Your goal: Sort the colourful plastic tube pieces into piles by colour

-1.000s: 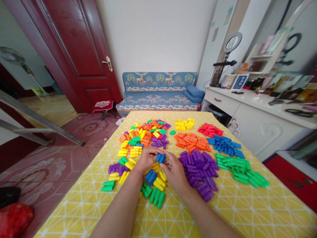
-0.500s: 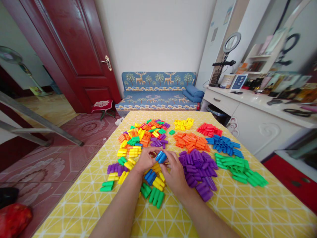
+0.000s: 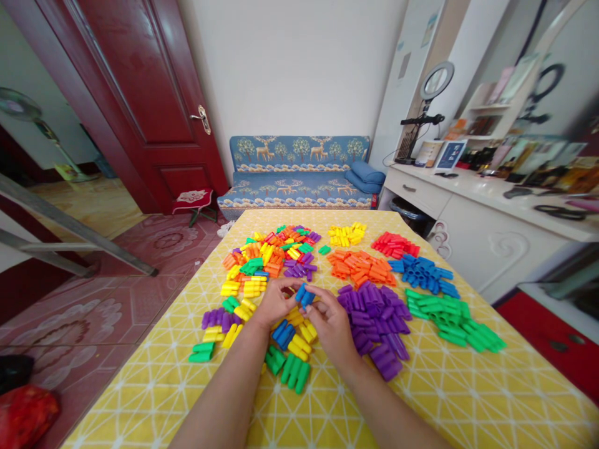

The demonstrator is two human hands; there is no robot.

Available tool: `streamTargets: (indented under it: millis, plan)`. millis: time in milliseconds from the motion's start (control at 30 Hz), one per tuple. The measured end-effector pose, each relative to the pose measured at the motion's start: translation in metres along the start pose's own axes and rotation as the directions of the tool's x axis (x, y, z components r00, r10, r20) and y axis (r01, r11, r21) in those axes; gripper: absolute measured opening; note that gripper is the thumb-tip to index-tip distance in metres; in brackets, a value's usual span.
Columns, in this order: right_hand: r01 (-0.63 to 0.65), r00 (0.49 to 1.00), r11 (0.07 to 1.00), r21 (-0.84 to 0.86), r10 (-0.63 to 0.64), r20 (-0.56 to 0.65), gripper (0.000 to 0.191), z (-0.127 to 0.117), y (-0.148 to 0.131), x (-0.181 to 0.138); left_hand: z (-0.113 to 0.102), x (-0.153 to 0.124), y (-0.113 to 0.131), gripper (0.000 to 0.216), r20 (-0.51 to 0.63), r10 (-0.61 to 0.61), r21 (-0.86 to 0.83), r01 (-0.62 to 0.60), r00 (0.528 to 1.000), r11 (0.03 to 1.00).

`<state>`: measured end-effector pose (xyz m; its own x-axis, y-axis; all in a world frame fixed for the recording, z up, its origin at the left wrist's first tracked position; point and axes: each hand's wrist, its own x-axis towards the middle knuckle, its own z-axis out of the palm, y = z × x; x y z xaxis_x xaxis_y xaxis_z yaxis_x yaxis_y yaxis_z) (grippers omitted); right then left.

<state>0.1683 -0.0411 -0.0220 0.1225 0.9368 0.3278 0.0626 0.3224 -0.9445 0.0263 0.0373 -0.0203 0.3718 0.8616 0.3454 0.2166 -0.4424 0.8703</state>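
Between my two hands, just above the table, is a pair of blue tube-shaped plastic blocks point(image 3: 305, 295). My left hand point(image 3: 278, 302) grips it from the left with thumb and fingers. From the right, my right hand point(image 3: 330, 317) pinches the same piece. Below my hands lie another blue block point(image 3: 283, 335), yellow blocks point(image 3: 299, 348) and green blocks point(image 3: 296, 373). A heap of purple blocks point(image 3: 374, 318) is close to the right of my right hand. Left of my left wrist are more purple blocks point(image 3: 219, 320) and yellow blocks.
A mixed-colour heap point(image 3: 276, 249) spreads over the far left of the yellow-patterned table point(image 3: 327, 411). Sorted piles of yellow point(image 3: 347, 234), orange point(image 3: 361, 268), red point(image 3: 395, 245), blue point(image 3: 425, 274) and green blocks point(image 3: 456, 318) lie to the right. Beyond stands a blue sofa point(image 3: 299, 181).
The blue piece has turned slightly between my fingers, and my right fingers have shifted on it. The piles on the table look the same.
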Motion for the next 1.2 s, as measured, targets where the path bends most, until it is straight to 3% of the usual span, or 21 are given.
streamTargets:
  millis: [167,400,500,600,733,833,900,967,1033,1200]
  plan:
    - [-0.122,0.992,0.981,0.149,0.123,0.000,0.040,0.006,-0.002,-0.002,0.001,-0.001,0.005,0.025,0.006,-0.012,0.023,0.012,1.000,1.000]
    - [-0.107,0.994,0.981,0.162,0.111,-0.019,0.035,-0.002,-0.011,0.000,0.002,-0.001,0.005,0.023,0.006,-0.039,-0.012,0.039,0.999,0.999]
    - [-0.018,0.994,0.999,0.044,0.023,-0.108,0.036,-0.024,-0.024,0.007,0.001,-0.001,0.003,0.024,0.011,-0.063,-0.014,0.063,0.998,0.998]
    - [0.075,0.957,0.973,-0.216,-0.132,-0.259,0.040,-0.070,-0.031,0.030,0.001,0.000,0.003,0.027,0.006,-0.093,-0.028,0.093,0.996,0.995]
    - [0.051,0.888,0.832,-0.553,-0.291,-0.356,0.046,-0.163,-0.021,0.076,0.001,0.000,0.002,0.029,0.013,-0.100,-0.046,0.100,0.995,0.994]
    - [-0.137,0.865,0.646,-0.751,-0.292,-0.408,0.048,-0.229,-0.007,0.103,0.001,0.001,0.000,0.030,0.041,-0.092,-0.045,0.094,0.995,0.995]
    - [-0.260,0.877,0.480,-0.838,-0.246,-0.413,0.047,-0.261,0.002,0.114,0.001,0.001,-0.001,0.031,0.050,-0.091,-0.046,0.093,0.995,0.995]
    - [-0.309,0.919,0.306,-0.901,-0.148,-0.365,0.045,-0.281,0.009,0.121,0.001,0.002,-0.002,0.031,0.052,-0.091,-0.042,0.093,0.994,0.995]
    - [-0.297,0.948,0.193,-0.935,-0.054,-0.312,0.044,-0.292,0.016,0.126,0.001,0.002,-0.002,0.030,0.045,-0.095,-0.036,0.096,0.994,0.995]
    - [-0.292,0.956,0.124,-0.948,0.070,-0.286,0.044,-0.302,0.029,0.135,0.001,0.002,-0.004,0.031,0.043,-0.093,-0.024,0.094,0.995,0.995]
